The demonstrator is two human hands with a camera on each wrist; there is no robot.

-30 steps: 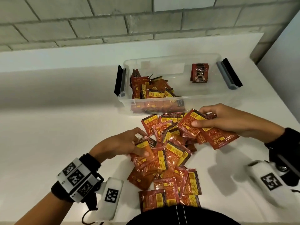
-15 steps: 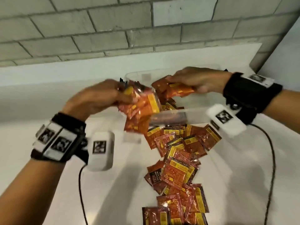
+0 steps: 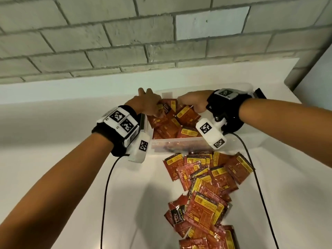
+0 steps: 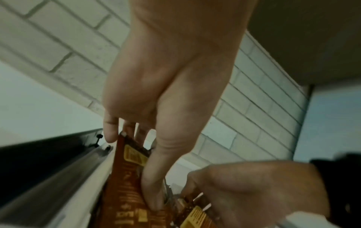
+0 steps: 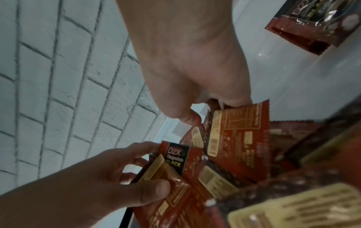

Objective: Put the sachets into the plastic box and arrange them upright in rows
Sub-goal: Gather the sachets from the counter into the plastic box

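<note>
The clear plastic box (image 3: pixel 181 145) stands at the back of the white table, and both my hands are inside its left half. My left hand (image 3: pixel 157 112) pinches a bundle of red and yellow sachets (image 4: pixel 126 177) between thumb and fingers, close to the box's left wall. To its right, my right hand (image 3: pixel 188 107) grips more sachets (image 5: pixel 240 138) by their top edges. Beneath them several sachets (image 3: pixel 170 130) lie jumbled in the box. One sachet (image 5: pixel 312 23) leans alone in the right part. A loose pile of sachets (image 3: pixel 206 186) covers the table in front.
The box's black latch handles (image 3: pixel 260 92) stick out at both ends. A grey brick wall (image 3: pixel 143 42) rises behind the table. Cables (image 3: pixel 106 186) from the wrist cameras trail over the table on either side of the pile.
Both hands lifted bundles of sachets from the table pile and carried them forward into the left part of the box. The head view has tilted down and closer.
</note>
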